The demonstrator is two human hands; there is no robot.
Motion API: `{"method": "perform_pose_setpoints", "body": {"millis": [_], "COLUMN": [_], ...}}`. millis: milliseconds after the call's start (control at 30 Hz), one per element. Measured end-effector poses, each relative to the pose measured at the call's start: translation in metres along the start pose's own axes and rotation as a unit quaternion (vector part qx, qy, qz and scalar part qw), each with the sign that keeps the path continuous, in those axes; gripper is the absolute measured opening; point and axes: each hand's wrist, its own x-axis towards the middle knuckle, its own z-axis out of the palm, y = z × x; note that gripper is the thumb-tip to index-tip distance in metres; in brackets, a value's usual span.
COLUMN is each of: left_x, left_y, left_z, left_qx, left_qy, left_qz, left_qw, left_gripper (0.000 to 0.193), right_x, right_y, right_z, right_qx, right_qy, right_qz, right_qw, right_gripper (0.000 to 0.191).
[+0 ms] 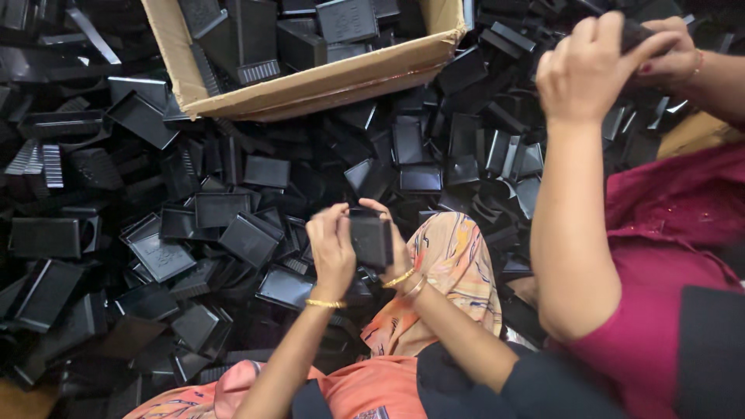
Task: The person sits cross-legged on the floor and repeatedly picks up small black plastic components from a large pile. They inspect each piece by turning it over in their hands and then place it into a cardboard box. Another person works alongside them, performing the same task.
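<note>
Between left hand [330,250], right hand [397,247], black part [371,239]

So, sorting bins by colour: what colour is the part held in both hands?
Black, seen in the head view: the plastic part.

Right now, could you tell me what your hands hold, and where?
One black plastic part: left hand on its left edge, right hand behind its right edge.

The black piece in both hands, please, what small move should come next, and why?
Probably lift the black piece toward the cardboard box: left hand and right hand both grip it above the loose pile, and the box already holds similar pieces.
</note>
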Motion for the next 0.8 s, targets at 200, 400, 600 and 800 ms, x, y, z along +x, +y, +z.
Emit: {"method": "perform_pose_setpoints", "body": {"millis": [200,400,600,800], "left_x": [0.008,0.013,0.007,0.005], "left_y": [0.018,0.019,0.027,0.038], "left_z": [-0.042,-0.055,-0.053,-0.055], "left_qx": [-0.058,-0.035,-0.031,-0.075], "left_qy": [-0.217,-0.159,-0.149,-0.209], "left_qz": [0.209,0.159,0.088,0.034], "left_qw": [0.952,0.974,0.984,0.974], "left_gripper": [0.057,0.067,0.071,0.078], "right_x": [-0.001,-0.008,-0.014,-0.011], "right_y": [-0.016,-0.023,-0.032,-0.043], "right_z": [0.014,0.041,0.059,0.063], "right_qx": [0.084,0.066,-0.093,-0.099], "right_qy": [0.025,-0.013,-0.05,-0.06], "right_qz": [0.084,0.018,-0.076,-0.106], "right_qw": [0.993,0.998,0.991,0.988], "right_gripper": [0.046,0.052,0.06,0.074]}}
